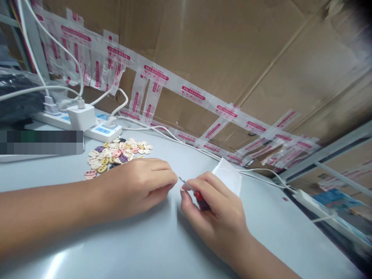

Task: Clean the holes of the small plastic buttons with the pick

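My right hand [215, 213] is closed around a small screwdriver [198, 195] with a red and dark handle. Its thin metal shaft points up and left, the tip close to the fingertips of my left hand [145, 182]. Those left fingers are curled and pressed together, palm down; whatever lies between them is hidden from this side. Behind the left hand, a pile of small oval pieces with slots [116, 153] is spread on the table, in cream, pink, yellow, purple and black. The left wrist and hand cover the pile's near edge.
A white power strip [101, 130] with a plugged-in charger [82, 116] and cables stands at the back left. White paper [229, 176] lies behind my right hand. A taped cardboard wall [203, 46] closes off the table's back; another power strip [328, 217] is at right.
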The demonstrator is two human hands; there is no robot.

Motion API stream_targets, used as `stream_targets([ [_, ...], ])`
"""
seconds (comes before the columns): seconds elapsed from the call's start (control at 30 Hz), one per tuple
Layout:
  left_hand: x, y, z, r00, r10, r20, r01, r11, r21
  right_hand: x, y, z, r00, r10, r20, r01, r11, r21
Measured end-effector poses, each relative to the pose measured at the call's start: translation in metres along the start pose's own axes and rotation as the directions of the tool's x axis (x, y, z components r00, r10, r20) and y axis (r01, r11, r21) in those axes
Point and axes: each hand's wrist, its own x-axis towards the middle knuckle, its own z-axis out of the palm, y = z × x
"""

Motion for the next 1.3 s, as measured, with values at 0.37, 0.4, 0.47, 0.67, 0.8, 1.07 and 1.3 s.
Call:
stream_targets([
  [0.37,-0.0014,-0.0025,0.0014,0.997,-0.075,0.024,0.076,0.996,-0.055,0.0046,-0.0016,-0.0017,0.906,0.376,0.194,-0.417,0.871,0.260],
  [0.4,-0.0015,-0.0027,0.0015,0.996,-0.080,0.030,0.082,0.995,-0.059,0.0044,-0.0019,-0.0018,0.876,0.425,0.227,-0.477,0.833,0.281],
  [0.47,-0.0016,-0.0029,0.0014,0.995,-0.091,0.043,0.093,0.994,-0.064,0.0045,-0.0025,-0.0022,0.809,0.513,0.286,-0.584,0.753,0.302],
  [0.67,-0.0014,-0.0018,0.0010,0.993,-0.099,0.067,0.104,0.991,-0.079,0.0067,-0.0034,-0.0011,0.774,0.555,0.304,-0.632,0.709,0.314],
  [0.8,-0.0005,-0.0016,0.0015,0.993,-0.089,0.074,0.095,0.992,-0.088,0.0067,-0.0044,0.0002,0.792,0.532,0.301,-0.610,0.718,0.334],
  [1.07,0.0004,-0.0015,0.0015,0.990,-0.093,0.103,0.103,0.990,-0.099,0.0073,-0.0050,0.0003,0.825,0.497,0.269,-0.564,0.743,0.359],
  [1.3,0.0002,0.0029,0.0040,0.985,-0.144,0.097,0.157,0.978,-0.138,0.0080,-0.0064,0.0015,0.799,0.541,0.264,-0.601,0.735,0.313],
])
